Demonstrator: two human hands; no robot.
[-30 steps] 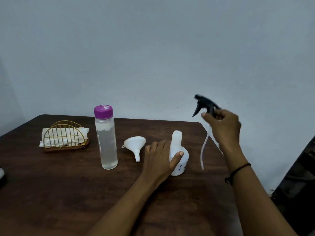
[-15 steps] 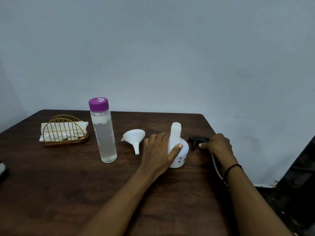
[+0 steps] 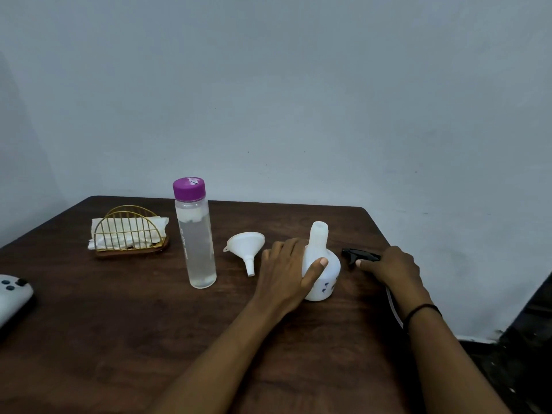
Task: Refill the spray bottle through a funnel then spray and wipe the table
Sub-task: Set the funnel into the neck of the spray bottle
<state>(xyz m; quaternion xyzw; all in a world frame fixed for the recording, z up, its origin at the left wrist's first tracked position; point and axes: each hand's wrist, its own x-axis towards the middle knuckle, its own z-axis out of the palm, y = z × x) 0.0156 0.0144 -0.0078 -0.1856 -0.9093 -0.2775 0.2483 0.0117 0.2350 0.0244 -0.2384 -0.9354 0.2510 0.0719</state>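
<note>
1. Spray bottle [image 3: 324,264], a squat white plastic one with small blue marks and a bare open neck, stands upright on my dark brown wooden table [image 3: 119,339], right of centre and towards the far edge.
2. That table sits against a plain pale blue-grey wall [image 3: 268,85]; a dark strip of floor shows past its right edge.
3. My left hand [image 3: 286,273] is wrapped round the bottle's left side, thumb pressed across its front, gripping the body.
4. My right hand [image 3: 391,268] lies low on the table just right of the bottle, closed over the black plastic trigger sprayer head [image 3: 357,256], whose nozzle pokes out towards the bottle without touching it. Its thin clear dip tube [image 3: 392,306] trails back beside my wrist, which wears a black band [image 3: 421,310].
5. One small white plastic funnel [image 3: 246,249] lies on its side just left of my left hand, spout pointing towards me.
6. One tall clear bottle with a purple cap [image 3: 195,234] stands left of the funnel, nearly full of clear liquid.
7. One gold wire holder on a wooden base [image 3: 130,233], with white paper napkins [image 3: 125,234] in it, sits farther left.
8. One white controller with dark buttons [image 3: 13,297] lies at the left edge, partly cut off.
9. Counted: two bottles, one funnel, one sprayer head, one holder.
</note>
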